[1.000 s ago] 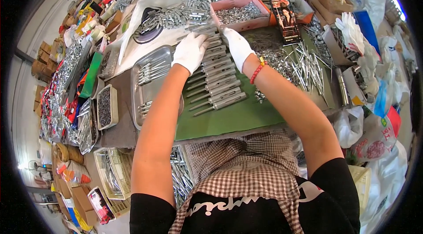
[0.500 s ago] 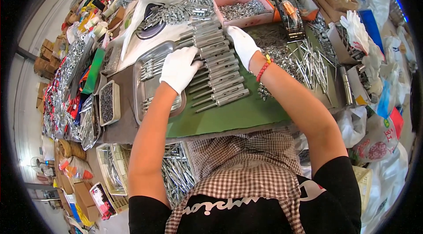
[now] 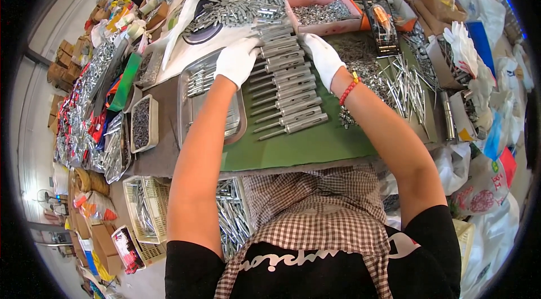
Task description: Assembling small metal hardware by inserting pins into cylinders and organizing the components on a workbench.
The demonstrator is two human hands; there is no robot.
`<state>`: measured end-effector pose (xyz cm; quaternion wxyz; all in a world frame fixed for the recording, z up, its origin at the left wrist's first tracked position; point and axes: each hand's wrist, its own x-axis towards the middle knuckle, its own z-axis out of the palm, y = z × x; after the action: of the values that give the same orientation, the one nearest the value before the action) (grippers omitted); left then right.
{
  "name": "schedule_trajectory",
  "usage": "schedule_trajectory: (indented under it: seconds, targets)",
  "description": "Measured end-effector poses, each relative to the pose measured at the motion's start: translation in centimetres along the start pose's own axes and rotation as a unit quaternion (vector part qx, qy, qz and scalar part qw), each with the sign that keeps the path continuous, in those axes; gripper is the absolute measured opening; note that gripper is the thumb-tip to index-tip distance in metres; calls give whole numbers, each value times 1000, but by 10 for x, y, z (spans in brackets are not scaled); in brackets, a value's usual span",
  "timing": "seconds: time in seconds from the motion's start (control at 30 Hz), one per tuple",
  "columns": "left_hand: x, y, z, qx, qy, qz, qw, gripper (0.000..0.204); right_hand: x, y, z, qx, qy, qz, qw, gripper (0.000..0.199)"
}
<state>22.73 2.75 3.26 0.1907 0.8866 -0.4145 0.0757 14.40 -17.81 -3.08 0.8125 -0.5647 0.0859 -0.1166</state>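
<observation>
Grey slotted metal tubes (image 3: 301, 106), each with a thin rod sticking out to the left, lie side by side in a slanting row on the green mat (image 3: 265, 154). My left hand (image 3: 236, 63), in a white glove, curls its fingers in at the rod side of the row's far part. My right hand (image 3: 324, 61), gloved too, has its fingers drawn together against the right ends of the far tubes. Whatever is between the fingertips of either hand is hidden. Beside my left forearm, a steel tray (image 3: 243, 112) holds slim metal rods (image 3: 198, 80).
A pink box (image 3: 359, 22) of small metal parts stands at the back, near an orange-handled packaged tool (image 3: 381, 17). Grey parts (image 3: 239, 13) are heaped on white sacking behind the row. Loose rods (image 3: 407, 88) lie right; a cream bin (image 3: 153, 130) stands left.
My left hand has moved away from me, up the row toward its far part. My right hand stays by the tubes' right ends. The whole view has shifted slightly.
</observation>
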Motion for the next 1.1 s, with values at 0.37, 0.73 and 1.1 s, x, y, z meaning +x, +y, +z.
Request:
schedule_trajectory:
  seconds: [0.37,0.73,1.1]
  targets:
    - [3,-2,11,0,35,31,999,20,-2,-4,2,-66,2,-30,997,35]
    - [-95,92,-33,12,60,157,986,22,-131,-91,-10,-173,-63,-102,978,31]
    - [-292,130,67,-28,-34,-74,996,24,-360,13,-106,-639,86,64,762,24]
